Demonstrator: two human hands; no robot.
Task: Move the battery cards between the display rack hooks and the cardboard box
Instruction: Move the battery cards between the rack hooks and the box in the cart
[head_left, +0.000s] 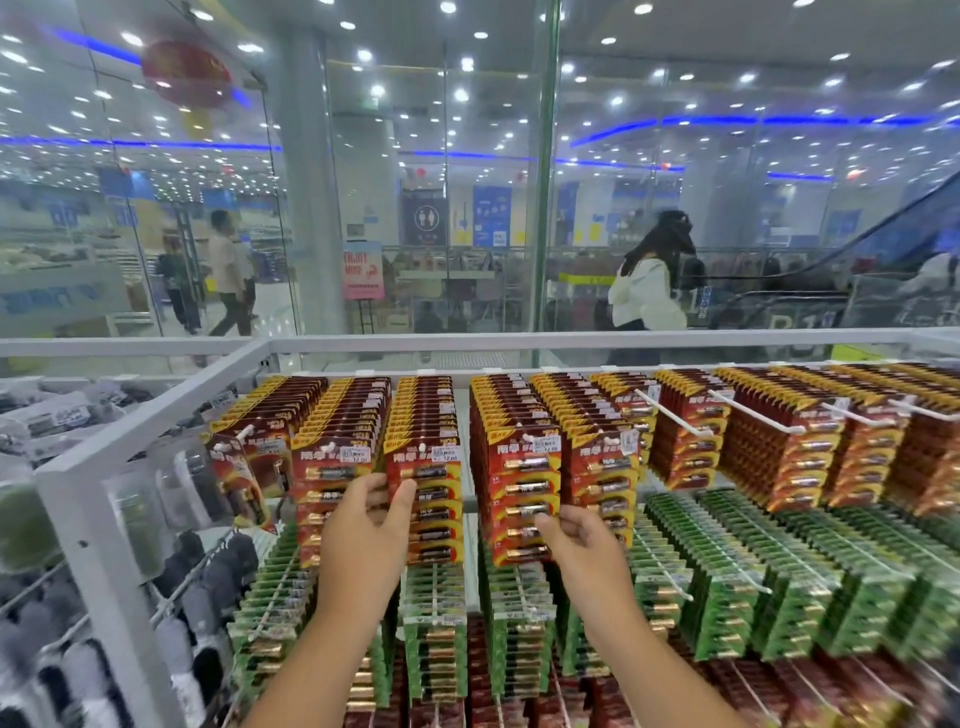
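Red and yellow battery cards (423, 488) hang in thick stacks on the top row of white rack hooks (670, 415). My left hand (366, 525) reaches up between two stacks, its thumb and fingers pinching the lower left edge of the front card on the third hook. My right hand (576, 540) is raised at the bottom of the neighbouring stack (522, 493), fingers loosely curled and touching the lower cards; whether it grips one is unclear. No cardboard box is in view.
Green battery cards (727, 571) fill the row below, more red ones the bottom row. A white rack frame post (83, 519) stands at left beside hanging socks (208, 582). Behind the rack is a glass wall with people walking past.
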